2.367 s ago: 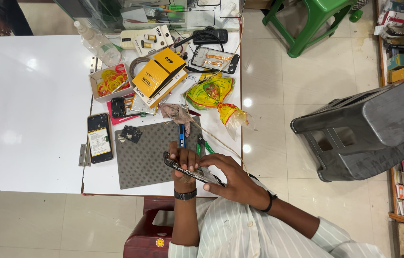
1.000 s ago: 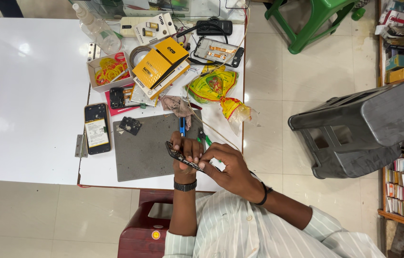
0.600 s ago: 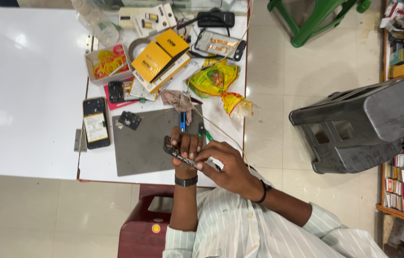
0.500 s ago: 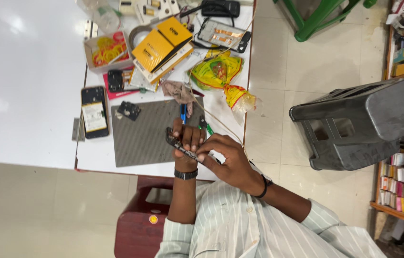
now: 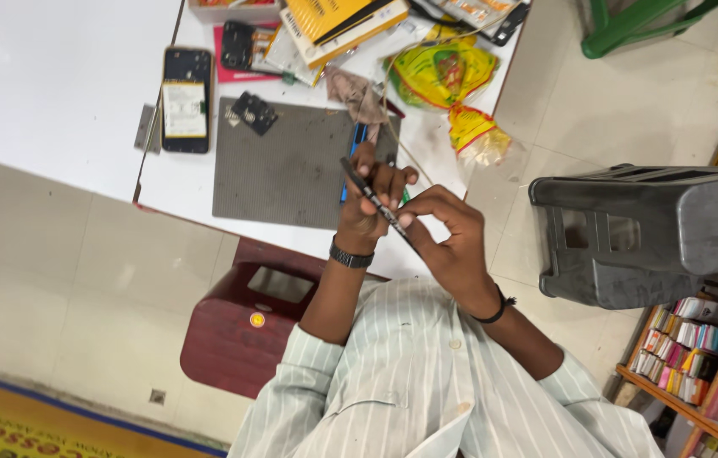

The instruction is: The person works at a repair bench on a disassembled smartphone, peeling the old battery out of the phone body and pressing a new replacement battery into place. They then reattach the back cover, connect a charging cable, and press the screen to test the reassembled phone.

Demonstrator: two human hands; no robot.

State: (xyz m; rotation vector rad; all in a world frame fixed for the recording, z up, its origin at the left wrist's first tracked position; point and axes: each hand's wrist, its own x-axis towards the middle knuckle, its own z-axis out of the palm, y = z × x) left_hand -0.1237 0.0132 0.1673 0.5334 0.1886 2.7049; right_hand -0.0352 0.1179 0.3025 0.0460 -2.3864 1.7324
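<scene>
Black phone (image 5: 373, 198) sits edge-on, clamped between both your hands, left hand (image 5: 365, 212) underneath, right hand (image 5: 444, 229) at its near end, over the counter's (image 5: 181, 182) near edge.

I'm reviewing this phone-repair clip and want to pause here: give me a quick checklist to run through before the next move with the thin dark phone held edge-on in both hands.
1. Both hands on the phone: ok. The left hand and right hand both grip the phone.
2. Phone held over the table: ok. It is up in the air above the near edge of the white table.
3. Landing spot free: ok. The grey mat is mostly bare; only a small black part lies at its far corner.
4. Tool within reach: ok. A blue-handled tool lies on the mat beside the left hand.
5. Whether the phone's case is split open: cannot tell, seen only edge-on.
</scene>
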